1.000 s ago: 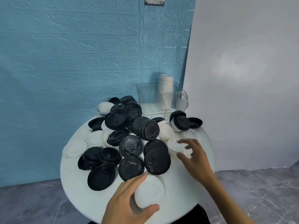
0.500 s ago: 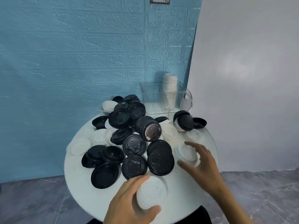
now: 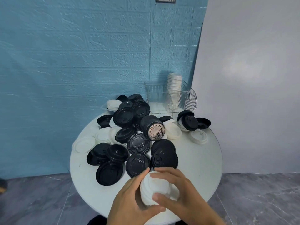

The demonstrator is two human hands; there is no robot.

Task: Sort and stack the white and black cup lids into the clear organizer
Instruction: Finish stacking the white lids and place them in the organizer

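round table (image 3: 203, 168): heap of loose lids (image 3: 138, 140) across its left and middle. organizer (image 3: 170, 98) at the far edge, right of the heap, lid stack (image 3: 174, 83) standing inside. small lid stack (image 3: 154, 187) at near edge, between both hands.

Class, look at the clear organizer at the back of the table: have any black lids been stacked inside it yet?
No: the clear organizer holds only a stack of white lids.

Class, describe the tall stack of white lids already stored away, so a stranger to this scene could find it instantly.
Start at the round white table and look to its far edge by the blue wall, where the clear organizer stands. Inside its right part rises the stack of white lids. It alone stands upright above the organizer's rim; the other lids lie scattered on the table or held in hands.
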